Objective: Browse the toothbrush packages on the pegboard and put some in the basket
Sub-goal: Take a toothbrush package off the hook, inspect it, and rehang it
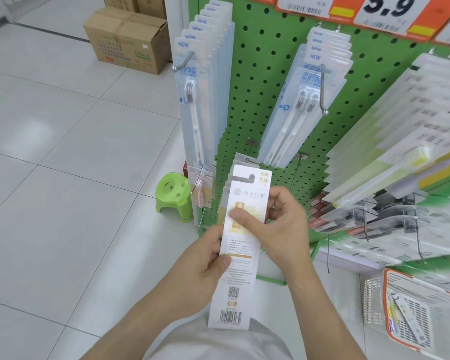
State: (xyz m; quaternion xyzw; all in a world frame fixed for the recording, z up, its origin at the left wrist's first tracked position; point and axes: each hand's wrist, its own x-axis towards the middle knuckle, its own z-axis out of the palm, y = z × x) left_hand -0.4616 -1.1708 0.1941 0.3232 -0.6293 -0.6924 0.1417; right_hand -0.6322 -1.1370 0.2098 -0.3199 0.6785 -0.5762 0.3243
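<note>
Both grips [208, 258] [278, 224] on pkg [240, 245], barcode side up.

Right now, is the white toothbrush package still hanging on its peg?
No, the white toothbrush package is off the pegboard, gripped by the left hand and right hand.

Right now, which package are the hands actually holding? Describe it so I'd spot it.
Start at the green pegboard, then drop to both hands in front of its lower edge. They hold a long white package, back side up, with a barcode at the bottom; unlike the clear blue packs hanging above.
</note>
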